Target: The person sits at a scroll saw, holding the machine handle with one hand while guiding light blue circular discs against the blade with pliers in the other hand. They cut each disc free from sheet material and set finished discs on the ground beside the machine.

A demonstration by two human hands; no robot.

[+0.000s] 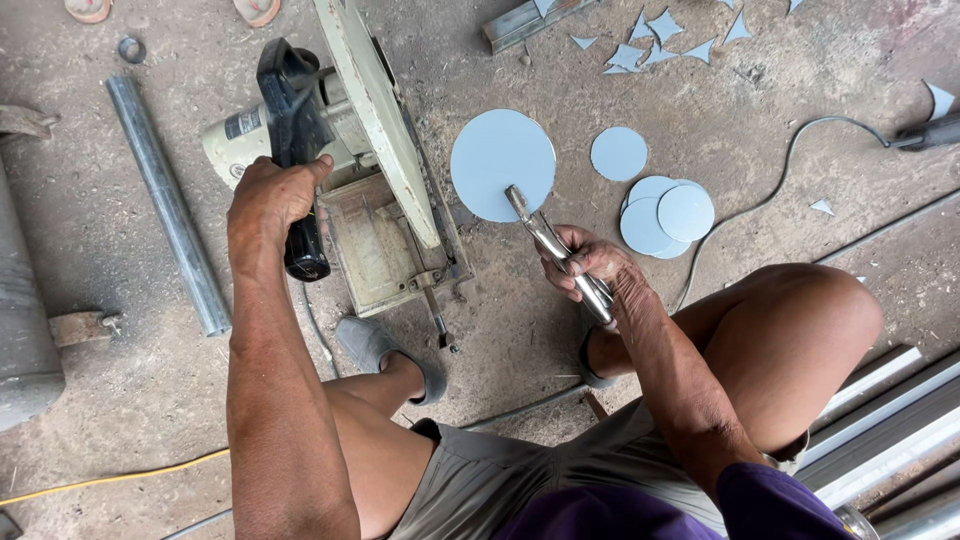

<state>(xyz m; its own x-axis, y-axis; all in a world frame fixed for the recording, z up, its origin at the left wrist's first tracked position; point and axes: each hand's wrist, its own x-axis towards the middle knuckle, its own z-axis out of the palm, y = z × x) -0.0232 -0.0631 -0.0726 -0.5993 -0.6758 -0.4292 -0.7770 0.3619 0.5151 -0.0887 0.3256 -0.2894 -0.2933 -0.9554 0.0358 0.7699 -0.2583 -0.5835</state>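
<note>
Fingers of our right hand [585, 262] are curled tight around a shiny metal rod [560, 257], thumb on top, nothing spread. Rod carries a large pale blue disc [502, 163] at its far end, held just beside the saw blade guard [378, 115]. Fingers of our left hand [272, 195] are wrapped closed on the black handle [295, 150] of the chop saw [340, 160], which sits on the dirt floor [120, 350].

Judgement: disc looks thin, stiff sheet, light, likely sharp at the rim; rod is rigid and smooth, probably slippery. Best grip is well back on the rod, clear of the blade, as we hold it now.

Nearby: one smaller blue disc [618, 153] alone, a stack of the same [668, 215] just right of the big one, triangular offcuts [650, 45] farther up. Grey pipe [168, 200] lies left of the saw. Our foot in a grey shoe [385, 355] rests near the saw base.
</note>
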